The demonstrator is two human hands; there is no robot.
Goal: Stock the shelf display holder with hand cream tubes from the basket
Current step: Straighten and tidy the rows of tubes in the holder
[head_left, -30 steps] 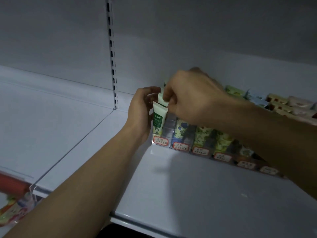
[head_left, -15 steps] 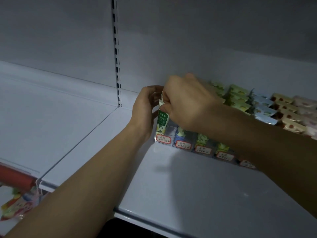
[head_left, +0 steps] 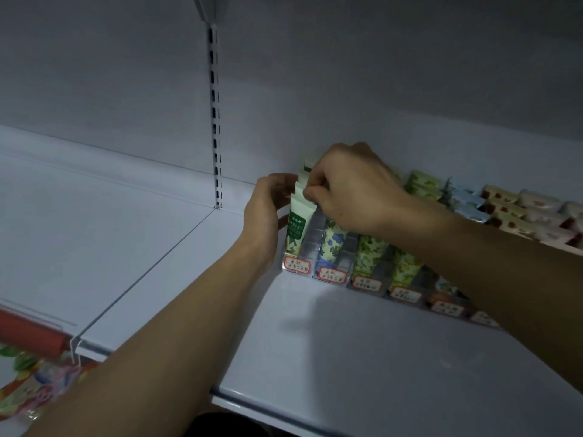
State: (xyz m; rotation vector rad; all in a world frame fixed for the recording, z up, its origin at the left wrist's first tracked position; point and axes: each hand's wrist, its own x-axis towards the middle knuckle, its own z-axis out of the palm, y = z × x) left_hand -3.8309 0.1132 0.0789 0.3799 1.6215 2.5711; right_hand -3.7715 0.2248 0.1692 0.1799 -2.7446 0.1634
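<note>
Hands were barely shifted since earlier | right hand [head_left: 353, 190] fingers were pinched on tube [head_left: 296, 227], steadied by left hand [head_left: 268, 209], leftmost holder [head_left: 331, 272] slot | other slots were filled; basket unseen

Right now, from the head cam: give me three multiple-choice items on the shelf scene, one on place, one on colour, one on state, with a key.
1. Which slot of the display holder holds the white-and-green tube?
A. leftmost B. middle C. rightmost

2. What colour are the flowers on the tube next to it?
A. red B. blue C. orange

3. What is the right hand doing?
A. lying flat on the shelf B. hanging open in the air C. pinching the tube tops at the left slot

Key: 1 A, it stands at the holder's left end beside the left hand. 2 B, blue blooms on a pale ground. 3 C, fingertips closed on the crimped ends.
</note>
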